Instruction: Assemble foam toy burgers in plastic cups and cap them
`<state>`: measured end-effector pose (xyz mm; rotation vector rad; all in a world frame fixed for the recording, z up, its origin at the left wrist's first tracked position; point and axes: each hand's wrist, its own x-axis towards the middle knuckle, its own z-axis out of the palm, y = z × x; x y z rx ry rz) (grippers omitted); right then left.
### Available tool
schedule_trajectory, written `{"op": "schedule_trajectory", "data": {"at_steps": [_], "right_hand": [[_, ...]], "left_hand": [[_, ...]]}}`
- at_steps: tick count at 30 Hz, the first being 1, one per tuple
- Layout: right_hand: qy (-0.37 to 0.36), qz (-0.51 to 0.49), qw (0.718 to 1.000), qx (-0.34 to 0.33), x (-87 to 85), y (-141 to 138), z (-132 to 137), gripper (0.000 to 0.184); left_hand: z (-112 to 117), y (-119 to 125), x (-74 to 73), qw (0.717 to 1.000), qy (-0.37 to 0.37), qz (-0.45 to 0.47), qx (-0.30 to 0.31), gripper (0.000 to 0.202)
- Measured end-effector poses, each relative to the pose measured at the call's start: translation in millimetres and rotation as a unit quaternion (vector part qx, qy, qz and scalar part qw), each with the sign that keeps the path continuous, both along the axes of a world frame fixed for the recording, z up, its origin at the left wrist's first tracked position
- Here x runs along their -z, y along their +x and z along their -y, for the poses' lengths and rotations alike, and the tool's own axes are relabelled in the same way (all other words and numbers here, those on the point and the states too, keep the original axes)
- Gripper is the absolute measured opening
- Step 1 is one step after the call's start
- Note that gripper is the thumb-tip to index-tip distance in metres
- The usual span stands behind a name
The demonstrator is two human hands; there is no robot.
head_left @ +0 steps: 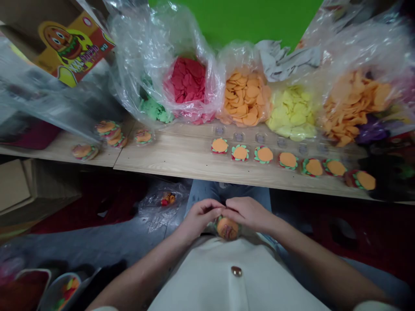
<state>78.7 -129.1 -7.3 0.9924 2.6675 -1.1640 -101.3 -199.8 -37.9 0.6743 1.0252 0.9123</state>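
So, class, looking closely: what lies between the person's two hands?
In the head view, a small foam burger sits between the left hand and the right hand.

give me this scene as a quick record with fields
held item: small layered burger craft piece
left hand: curled over its top
right hand: curled over its top, meeting the left
on table: row of orange-topped burger pieces
behind row: plastic bags of red discs, orange discs, yellow discs
surface: wooden table
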Motion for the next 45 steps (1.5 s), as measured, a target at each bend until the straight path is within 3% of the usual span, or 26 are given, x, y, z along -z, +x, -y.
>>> {"op": "schedule_trajectory", "data": {"at_steps": [3,6,9,11,14,19,22,25,27,30,32,35,40,43,45], "right_hand": [[-0.033,-0.031,0.999,0.007,17.2,1,-4,0.043],[-0.058,-0.086,0.982,0.159,40.4,11,7,0.043],[-0.041,-0.134,0.933,0.330,58.1,17,30,0.040],[-0.040,-0.158,0.908,0.386,62.8,18,42,0.037],[-0.061,-0.160,0.926,0.336,56.8,23,41,0.036],[-0.086,-0.098,0.981,0.146,27.8,30,11,0.027],[-0.088,-0.045,0.994,0.049,20.0,30,3,0.032],[-0.112,-0.070,0.988,0.085,26.6,32,8,0.036],[-0.123,-0.102,0.972,0.175,36.8,34,17,0.036],[-0.118,-0.155,0.926,0.325,54.2,35,32,0.035],[-0.129,-0.179,0.909,0.355,61.3,34,39,0.035],[-0.146,-0.180,0.931,0.283,57.1,34,35,0.032],[-0.101,-0.098,0.978,0.152,23.5,31,7,0.027],[-0.061,-0.031,0.997,0.041,10.6,28,1,0.032],[-0.049,-0.014,0.999,0.005,8.6,29,2,0.033]], "left_hand": [[5,1,7.8,0.998,-0.047,0.045,-0.024,0.027],[14,2,14.3,0.993,-0.079,0.085,-0.009,0.032],[12,4,15.5,0.991,-0.091,0.082,-0.046,0.030],[5,3,13.6,0.992,-0.088,0.072,-0.060,0.026],[-7,-3,10.5,0.995,-0.076,0.069,0.002,0.026],[-21,-3,11.6,0.991,-0.054,0.066,0.103,0.026],[-26,6,12.6,0.990,-0.045,0.055,0.126,0.026],[-25,15,13.4,0.992,-0.033,0.050,0.109,0.027],[-20,18,15.2,0.996,-0.033,0.054,0.062,0.028],[-12,16,19.4,0.996,-0.049,0.072,-0.012,0.029],[-11,10,21.1,0.993,-0.071,0.088,-0.031,0.028],[-20,-1,18.7,0.990,-0.094,0.106,0.007,0.026],[-35,-1,11.6,0.987,-0.076,0.079,0.117,0.031],[-29,9,14.7,0.993,-0.063,0.059,0.085,0.031],[-22,15,18.3,0.996,-0.052,0.035,0.061,0.027]]}}
